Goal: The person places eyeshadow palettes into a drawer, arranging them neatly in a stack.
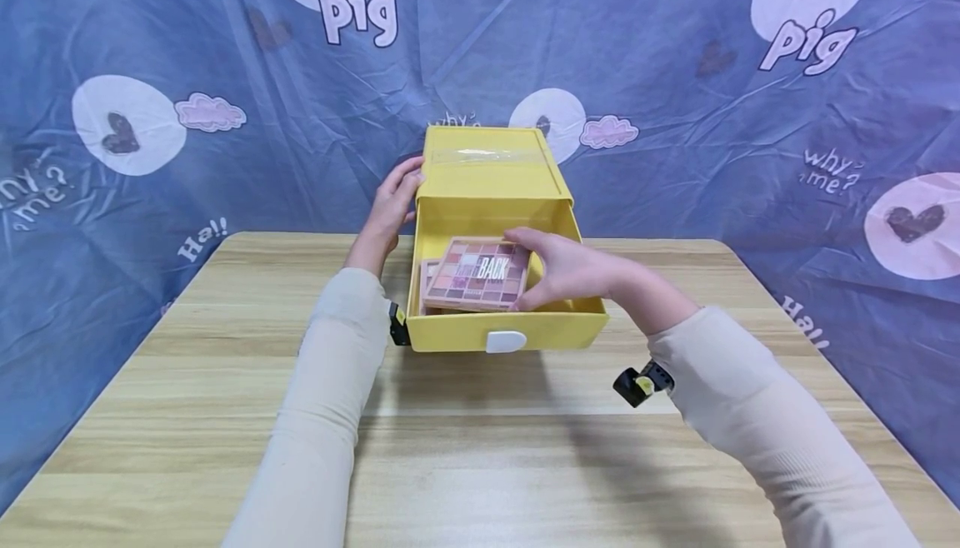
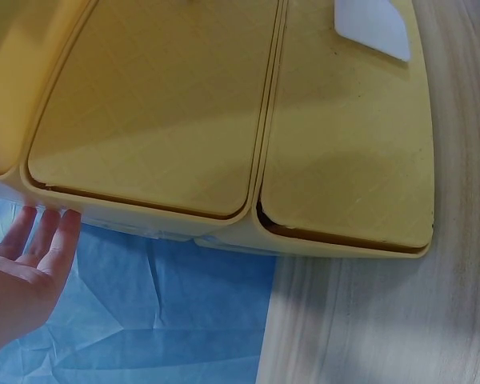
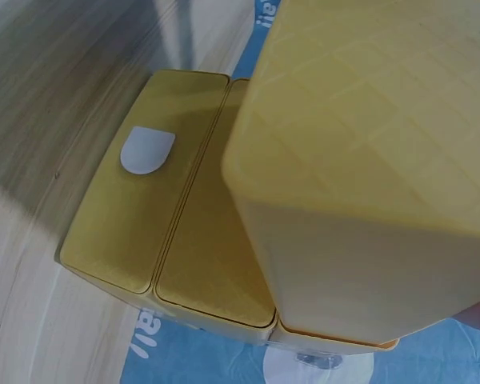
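Observation:
A yellow drawer cabinet [image 1: 487,177] stands on the table with its top drawer [image 1: 450,334] pulled out. Inside the drawer, an eyeshadow palette [image 1: 474,271] with BACK lettered on its lid lies slightly tilted over another flat case [image 1: 427,271], mostly hidden. My right hand [image 1: 564,266] reaches in and pinches the palette's right side, thumb at the near edge and fingers at the far edge. Against the cabinet's left side rests my left hand [image 1: 392,205]; its fingers [image 2: 58,244] look fairly straight in the left wrist view. The right wrist view hides the right hand's grip behind the drawer.
Two lower drawers stay closed; the bottom one [image 3: 104,216] has a white handle [image 3: 147,150]. Clear tape [image 1: 480,154] crosses the cabinet top. The wooden table [image 1: 480,465] extends in front, and a blue patterned cloth [image 1: 465,48] hangs behind.

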A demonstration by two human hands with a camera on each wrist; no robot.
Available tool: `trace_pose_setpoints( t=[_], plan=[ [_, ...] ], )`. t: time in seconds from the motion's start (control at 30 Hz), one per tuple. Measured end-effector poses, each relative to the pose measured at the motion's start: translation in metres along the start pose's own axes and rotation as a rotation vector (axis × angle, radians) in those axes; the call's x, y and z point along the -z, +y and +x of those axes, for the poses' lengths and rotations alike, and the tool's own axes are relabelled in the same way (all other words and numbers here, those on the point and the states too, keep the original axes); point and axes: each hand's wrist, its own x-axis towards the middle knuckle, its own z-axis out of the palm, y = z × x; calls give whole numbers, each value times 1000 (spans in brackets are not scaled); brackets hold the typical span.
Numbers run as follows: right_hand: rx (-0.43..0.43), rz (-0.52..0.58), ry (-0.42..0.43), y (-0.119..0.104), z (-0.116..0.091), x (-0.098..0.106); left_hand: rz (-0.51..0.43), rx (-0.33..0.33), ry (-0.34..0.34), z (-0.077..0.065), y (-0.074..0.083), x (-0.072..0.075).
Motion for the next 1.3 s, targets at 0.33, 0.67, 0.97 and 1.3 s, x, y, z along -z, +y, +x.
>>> trace_pose_setpoints(
  t=[0.33, 0.67, 0.97, 1.3],
  plan=[
    [125, -102, -58, 2, 5, -2, -4, -3, -3, 1, -1, 0],
    [187, -142, -110, -1, 14, -4, -9, -5, -7, 0, 0, 1],
    [138, -178, -172, -1, 17, -8, 2, -1, -13, -1, 1, 1],
    [97, -221, -207, -2, 21, -12, -8, -3, -10, 0, -1, 1]
  ],
)
